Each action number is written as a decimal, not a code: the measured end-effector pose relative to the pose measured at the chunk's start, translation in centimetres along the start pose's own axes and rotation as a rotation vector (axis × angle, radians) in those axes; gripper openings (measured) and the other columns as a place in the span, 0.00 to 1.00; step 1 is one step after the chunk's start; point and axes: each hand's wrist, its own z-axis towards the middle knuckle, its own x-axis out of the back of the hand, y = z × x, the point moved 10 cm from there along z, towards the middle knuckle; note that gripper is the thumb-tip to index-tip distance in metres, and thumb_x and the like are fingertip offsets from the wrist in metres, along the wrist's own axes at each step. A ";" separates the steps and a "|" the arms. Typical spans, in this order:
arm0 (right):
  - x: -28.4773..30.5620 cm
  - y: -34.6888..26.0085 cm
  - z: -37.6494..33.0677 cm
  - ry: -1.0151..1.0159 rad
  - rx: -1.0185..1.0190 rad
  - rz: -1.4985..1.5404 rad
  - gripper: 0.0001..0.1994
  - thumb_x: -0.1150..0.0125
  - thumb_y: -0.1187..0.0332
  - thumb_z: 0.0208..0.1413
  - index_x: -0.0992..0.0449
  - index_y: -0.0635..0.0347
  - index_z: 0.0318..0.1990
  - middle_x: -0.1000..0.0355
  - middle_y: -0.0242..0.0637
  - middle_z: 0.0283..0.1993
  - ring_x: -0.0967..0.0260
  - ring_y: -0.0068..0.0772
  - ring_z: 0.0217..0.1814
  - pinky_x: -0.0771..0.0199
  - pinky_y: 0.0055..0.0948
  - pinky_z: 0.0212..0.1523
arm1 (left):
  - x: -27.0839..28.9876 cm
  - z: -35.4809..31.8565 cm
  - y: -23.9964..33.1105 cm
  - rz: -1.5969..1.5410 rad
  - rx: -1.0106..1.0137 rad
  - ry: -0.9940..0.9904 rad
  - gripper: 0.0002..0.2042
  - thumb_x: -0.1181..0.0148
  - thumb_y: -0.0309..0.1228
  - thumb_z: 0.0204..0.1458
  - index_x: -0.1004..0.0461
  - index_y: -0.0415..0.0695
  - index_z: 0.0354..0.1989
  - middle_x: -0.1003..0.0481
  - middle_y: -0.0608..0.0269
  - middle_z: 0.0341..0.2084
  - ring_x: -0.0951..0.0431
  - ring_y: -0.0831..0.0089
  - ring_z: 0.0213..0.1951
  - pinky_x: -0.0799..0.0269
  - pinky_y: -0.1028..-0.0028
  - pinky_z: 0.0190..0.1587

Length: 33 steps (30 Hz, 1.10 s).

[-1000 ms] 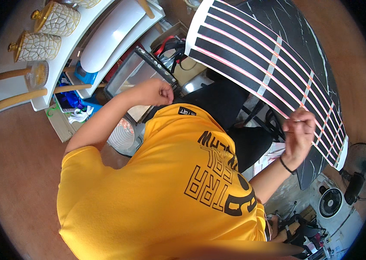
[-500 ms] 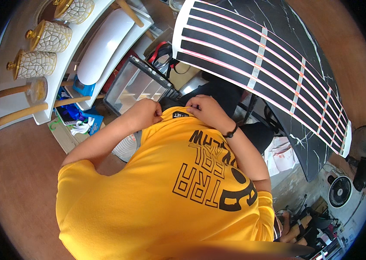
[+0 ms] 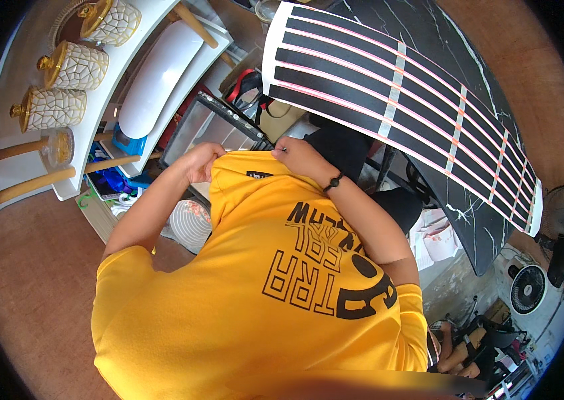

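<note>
The yellow T-shirt [image 3: 262,300] is hanging spread out in the middle of the picture, right in front of the person, with its black letters upside down and its neck hole [image 3: 245,165] at the top. The left hand [image 3: 202,163] is pinching the neck edge on one side, with its fingers closed tight on the cloth. The right hand [image 3: 298,155], with a black band [image 3: 333,181] on its wrist, is gripping the neck edge on the other side in the same way. Both arms seem to be going through the sleeves. It looks like the step is holding the neck hole by its two sides. Any next move is going to need both hands pulling evenly, so the cloth is not twisting or slipping out. A big striped board [image 3: 388,100] is leaning just behind the hands, and a white shelf [image 3: 112,100] with round jars [image 3: 75,65] is standing off to the left.
</note>
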 end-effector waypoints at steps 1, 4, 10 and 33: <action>-0.4 -0.2 0.3 -0.008 0.001 -0.002 0.12 0.39 0.62 0.59 0.23 0.63 0.38 0.23 0.52 0.37 0.24 0.53 0.42 0.26 0.43 0.43 | 0.9 0.8 0.0 0.008 -0.062 0.021 0.14 0.52 0.34 0.63 0.24 0.38 0.47 0.18 0.56 0.37 0.18 0.68 0.35 0.22 0.70 0.42; -1.6 -0.5 0.8 -0.025 -0.036 -0.068 0.12 0.41 0.61 0.60 0.23 0.63 0.38 0.23 0.53 0.37 0.24 0.55 0.43 0.26 0.46 0.43 | 3.3 3.0 -0.2 0.142 -0.259 0.095 0.14 0.50 0.36 0.65 0.23 0.38 0.44 0.19 0.59 0.35 0.20 0.72 0.35 0.25 0.73 0.41; -0.8 0.0 1.7 0.068 -0.054 -0.232 0.11 0.42 0.62 0.60 0.22 0.60 0.39 0.23 0.51 0.36 0.24 0.57 0.42 0.26 0.50 0.43 | 3.0 7.9 1.3 0.592 -0.594 0.245 0.15 0.45 0.41 0.65 0.21 0.40 0.40 0.22 0.66 0.29 0.27 0.80 0.30 0.29 0.74 0.37; 3.5 14.2 -35.9 -0.219 -0.567 -0.476 0.19 0.43 0.52 0.55 0.19 0.60 0.41 0.21 0.50 0.37 0.24 0.53 0.42 0.25 0.47 0.42 | 15.4 11.0 -6.7 1.268 -0.056 0.239 0.17 0.36 0.29 0.49 0.22 0.45 0.50 0.22 0.60 0.42 0.22 0.66 0.44 0.23 0.62 0.42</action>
